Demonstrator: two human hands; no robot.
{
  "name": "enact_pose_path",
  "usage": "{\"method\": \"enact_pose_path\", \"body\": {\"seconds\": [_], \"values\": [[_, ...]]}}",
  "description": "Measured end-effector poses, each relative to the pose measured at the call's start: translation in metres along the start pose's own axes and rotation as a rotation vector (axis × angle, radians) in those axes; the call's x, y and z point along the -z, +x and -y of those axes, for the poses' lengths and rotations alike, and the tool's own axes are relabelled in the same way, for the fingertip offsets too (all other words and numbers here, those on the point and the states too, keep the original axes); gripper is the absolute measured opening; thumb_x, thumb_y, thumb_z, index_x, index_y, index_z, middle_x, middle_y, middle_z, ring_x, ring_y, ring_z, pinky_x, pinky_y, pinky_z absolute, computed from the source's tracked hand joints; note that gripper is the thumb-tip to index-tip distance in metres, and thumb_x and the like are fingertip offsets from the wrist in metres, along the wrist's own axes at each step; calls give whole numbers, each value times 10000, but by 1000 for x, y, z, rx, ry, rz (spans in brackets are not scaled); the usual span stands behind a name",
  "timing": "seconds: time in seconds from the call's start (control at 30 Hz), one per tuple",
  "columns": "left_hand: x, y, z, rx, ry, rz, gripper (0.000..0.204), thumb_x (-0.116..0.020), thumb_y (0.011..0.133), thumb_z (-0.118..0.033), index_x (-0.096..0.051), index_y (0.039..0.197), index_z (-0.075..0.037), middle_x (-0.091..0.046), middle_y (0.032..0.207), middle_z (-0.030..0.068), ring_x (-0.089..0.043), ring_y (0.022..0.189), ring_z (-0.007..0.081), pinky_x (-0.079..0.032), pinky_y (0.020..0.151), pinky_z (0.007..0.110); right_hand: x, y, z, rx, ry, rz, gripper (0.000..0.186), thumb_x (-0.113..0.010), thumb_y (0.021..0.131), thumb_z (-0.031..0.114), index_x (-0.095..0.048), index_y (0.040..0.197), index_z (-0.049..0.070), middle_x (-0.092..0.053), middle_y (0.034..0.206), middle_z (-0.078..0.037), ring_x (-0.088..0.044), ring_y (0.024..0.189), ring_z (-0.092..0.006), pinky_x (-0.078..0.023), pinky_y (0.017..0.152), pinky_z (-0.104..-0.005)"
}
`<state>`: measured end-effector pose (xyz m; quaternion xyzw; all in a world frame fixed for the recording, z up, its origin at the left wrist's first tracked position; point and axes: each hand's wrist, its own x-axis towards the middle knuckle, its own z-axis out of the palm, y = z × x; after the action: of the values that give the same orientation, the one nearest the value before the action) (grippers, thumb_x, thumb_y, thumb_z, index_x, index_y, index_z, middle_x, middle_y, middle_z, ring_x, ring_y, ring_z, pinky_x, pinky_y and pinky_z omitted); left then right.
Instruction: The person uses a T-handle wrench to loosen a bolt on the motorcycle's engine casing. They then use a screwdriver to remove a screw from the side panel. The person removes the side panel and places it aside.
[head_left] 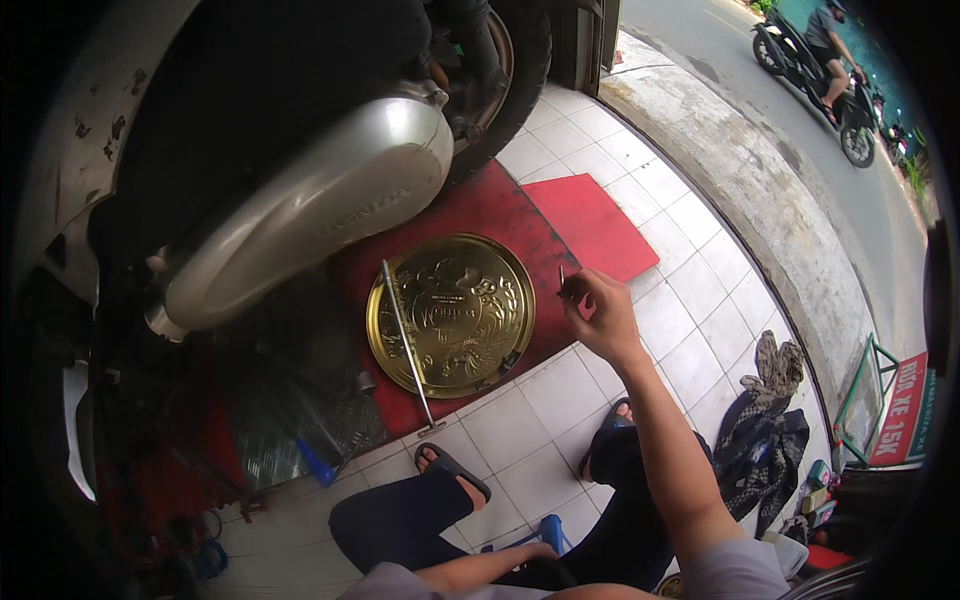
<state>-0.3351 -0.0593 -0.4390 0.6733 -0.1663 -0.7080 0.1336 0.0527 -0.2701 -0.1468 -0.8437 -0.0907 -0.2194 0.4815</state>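
My right hand is raised over the edge of the red platform, its fingers pinched around a small, thin object whose kind I cannot make out. To its left lies a round, gold-coloured embossed tray. A long silver T-handle wrench rests across that tray, its crossbar over the platform's near edge. Low in the picture, my left hand is down between my legs beside a blue plastic stool; its fingers are mostly hidden.
A scooter with a silver engine cover stands on the platform, its wheel behind. A blue-handled tool lies near the left edge. Patterned dark cloth is on the tiles at right. A person rides a motorbike along the road outside.
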Motion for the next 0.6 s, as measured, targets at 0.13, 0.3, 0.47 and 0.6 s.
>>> {"method": "enact_pose_path", "body": {"seconds": [0.13, 0.3, 0.47, 0.6], "values": [[26, -13, -15, 110, -42, -206, 668, -557, 838, -591, -698, 1087, 13, -673, 1145, 221, -629, 1124, 355, -494, 940, 431, 0, 22, -13, -47, 11, -37, 106, -646, 750, -27, -627, 845, 15, -662, 779, -81, -639, 652, -180, -490, 581, -293], [56, -14, -16, -11, -40, -110, 654, -640, 776, -581, -707, 1070, 0, -682, 1134, 197, -647, 1082, 335, -511, 905, 439, -5, 28, -4, 69, 50, -66, 106, -641, 736, -16, -633, 834, 23, -661, 770, -60, -627, 626, -151, -480, 566, -266], [82, -41, -27, -124, 291, -258, 587, -669, 806, -497, -685, 1070, 27, -688, 1063, 214, -663, 987, 389, -543, 848, 443, 4, 16, 11, 38, 68, -70, 82, -643, 745, -6, -633, 823, 16, -689, 777, -45, -640, 650, -107, -486, 564, -240], [157, -134, -50, -269, 135, -793, 441, -639, 861, -375, -699, 971, 47, -687, 1000, 245, -665, 943, 404, -530, 857, 458, 6, -3, 17, 71, 131, 18, 76, -640, 764, 4, -633, 839, 2, -684, 782, -42, -640, 695, -92, -511, 611, -237]]}}
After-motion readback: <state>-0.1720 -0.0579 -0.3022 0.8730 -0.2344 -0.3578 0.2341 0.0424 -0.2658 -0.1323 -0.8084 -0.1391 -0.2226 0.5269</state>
